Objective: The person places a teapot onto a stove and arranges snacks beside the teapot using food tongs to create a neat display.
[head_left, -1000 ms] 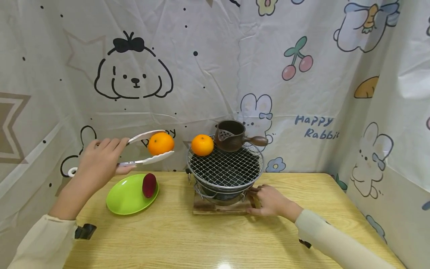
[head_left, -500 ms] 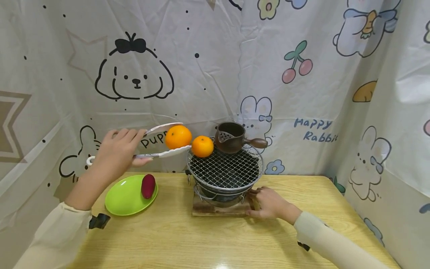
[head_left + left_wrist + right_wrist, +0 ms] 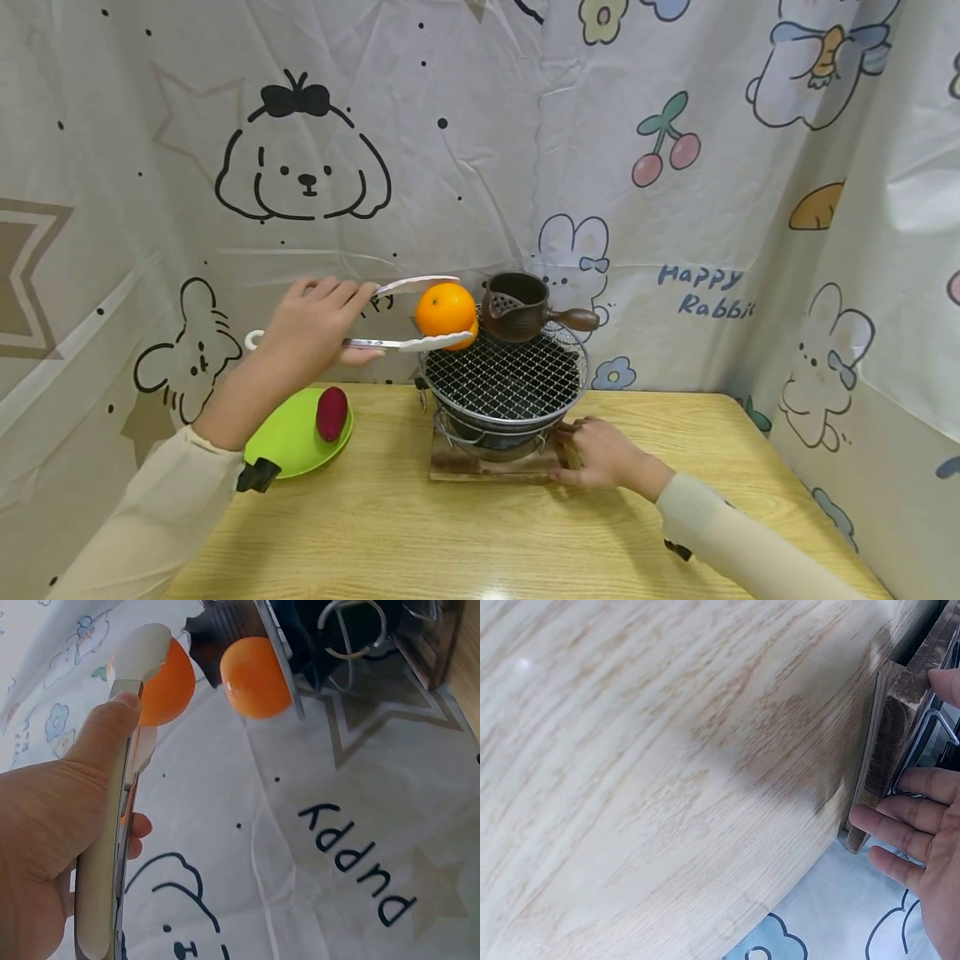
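A pale, cartoon-printed cloth [image 3: 450, 167] hung beyond the left hand [image 3: 315, 321] and the right hand [image 3: 600, 454], and a wood-grain desk [image 3: 420, 537] spread beneath both. Between the hands, a round mesh-topped grill [image 3: 517, 383] stood on a wooden base [image 3: 487, 468]; the right hand held the nearest end of that base between thumb and fingers. A green plate [image 3: 296, 433] lay below the left hand, partly hidden by that forearm. The left hand gripped white-tipped tongs [image 3: 97, 892], fingers and thumb closed around them. A brown pot [image 3: 513, 321] sat at the grill's back, farther off than the right hand. Ahead of the left hand, the tongs' tips pinched one orange [image 3: 445, 308]; a second orange [image 3: 256, 679] was just past it, at the grill's rim. A dark red oval piece [image 3: 332, 414] lay on the plate's side toward the right hand.
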`<state>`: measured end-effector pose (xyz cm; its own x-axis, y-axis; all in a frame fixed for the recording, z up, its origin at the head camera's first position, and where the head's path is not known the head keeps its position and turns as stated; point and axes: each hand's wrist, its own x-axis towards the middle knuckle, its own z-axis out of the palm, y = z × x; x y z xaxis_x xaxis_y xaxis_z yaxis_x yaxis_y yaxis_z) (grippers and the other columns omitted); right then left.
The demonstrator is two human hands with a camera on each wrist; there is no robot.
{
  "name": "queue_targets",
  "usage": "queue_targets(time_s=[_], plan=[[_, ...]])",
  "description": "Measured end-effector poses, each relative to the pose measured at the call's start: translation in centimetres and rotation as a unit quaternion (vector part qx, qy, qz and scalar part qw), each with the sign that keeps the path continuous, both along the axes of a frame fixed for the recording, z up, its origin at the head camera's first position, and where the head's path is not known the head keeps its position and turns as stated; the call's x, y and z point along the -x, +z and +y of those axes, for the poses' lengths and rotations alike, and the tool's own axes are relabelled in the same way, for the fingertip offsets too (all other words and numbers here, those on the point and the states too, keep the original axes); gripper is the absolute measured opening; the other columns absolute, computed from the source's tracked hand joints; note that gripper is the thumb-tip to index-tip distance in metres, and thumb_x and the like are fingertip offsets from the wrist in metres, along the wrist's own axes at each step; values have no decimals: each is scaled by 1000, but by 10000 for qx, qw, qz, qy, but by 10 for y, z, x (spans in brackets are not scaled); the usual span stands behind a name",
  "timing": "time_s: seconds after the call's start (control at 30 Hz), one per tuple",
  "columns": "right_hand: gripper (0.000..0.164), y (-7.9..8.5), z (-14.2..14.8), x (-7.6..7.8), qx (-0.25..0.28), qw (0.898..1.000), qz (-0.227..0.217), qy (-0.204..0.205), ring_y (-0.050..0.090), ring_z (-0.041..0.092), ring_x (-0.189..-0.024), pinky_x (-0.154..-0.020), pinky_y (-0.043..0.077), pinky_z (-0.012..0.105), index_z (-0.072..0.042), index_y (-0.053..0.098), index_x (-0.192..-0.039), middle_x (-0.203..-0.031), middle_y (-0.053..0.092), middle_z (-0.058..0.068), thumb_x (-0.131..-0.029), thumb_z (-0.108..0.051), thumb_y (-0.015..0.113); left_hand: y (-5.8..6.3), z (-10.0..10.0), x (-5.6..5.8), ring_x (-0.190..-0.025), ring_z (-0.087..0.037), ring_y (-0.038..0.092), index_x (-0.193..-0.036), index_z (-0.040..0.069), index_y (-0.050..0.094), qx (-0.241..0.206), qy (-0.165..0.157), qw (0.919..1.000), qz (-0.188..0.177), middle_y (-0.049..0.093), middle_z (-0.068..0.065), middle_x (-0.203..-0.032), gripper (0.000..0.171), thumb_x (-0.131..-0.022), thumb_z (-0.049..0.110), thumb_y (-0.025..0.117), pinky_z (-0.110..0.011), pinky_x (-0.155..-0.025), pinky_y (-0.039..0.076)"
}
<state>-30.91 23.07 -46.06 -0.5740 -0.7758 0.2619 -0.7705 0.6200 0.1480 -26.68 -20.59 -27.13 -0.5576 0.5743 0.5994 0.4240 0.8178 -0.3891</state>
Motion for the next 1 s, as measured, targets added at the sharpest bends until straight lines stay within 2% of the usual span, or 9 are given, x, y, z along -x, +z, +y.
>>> queue_targets(time_s=[0.27, 0.53, 0.67, 0.9, 1.0], plan=[[36, 0, 0, 0, 5, 10000, -19, -50, 52, 7, -61, -77, 56, 37, -19, 70, -91, -76, 66, -8, -89, -55, 67, 6, 19, 1, -104, -32, 63, -135, 1, 59, 83, -38, 9999, -78, 69, -13, -116, 88, -75, 62, 81, -51, -96, 52], [34, -3, 2, 1, 83, 10000, 15, 9, 48, 6, -58, -74, 54, 35, -23, 62, -78, -72, 60, -11, -88, -55, 68, 7, 43, 3, -109, -31, 63, -135, 3, 59, 225, -110, 9996, -122, 69, -12, -120, 88, -76, 64, 79, -51, -100, 51], [34, -3, 2, 1, 92, 10000, 15, 1, 46, 5, -59, -74, 54, 35, -22, 61, -80, -70, 56, -12, -87, -55, 68, 6, 55, 4, -112, -30, 62, -135, 3, 59, 292, -133, 9993, -206, 68, -11, -123, 88, -77, 65, 78, -50, -101, 50], [33, -2, 1, 0, 71, 10000, -43, -45, 49, 7, -62, -75, 54, 35, -23, 62, -80, -74, 60, -11, -88, -55, 67, 5, 72, 7, -109, -27, 63, -134, 5, 59, 372, -336, 9987, -63, 68, -8, -117, 87, -74, 65, 81, -48, -98, 51], [33, -2, 1, 0, 63, 9999, -36, -83, 50, 7, -62, -75, 53, 35, -23, 62, -81, -73, 59, -12, -88, -55, 67, 4, 78, 9, -110, -27, 63, -135, 5, 59, 352, -365, 9986, -157, 67, -8, -117, 86, -75, 63, 81, -48, -99, 51]])
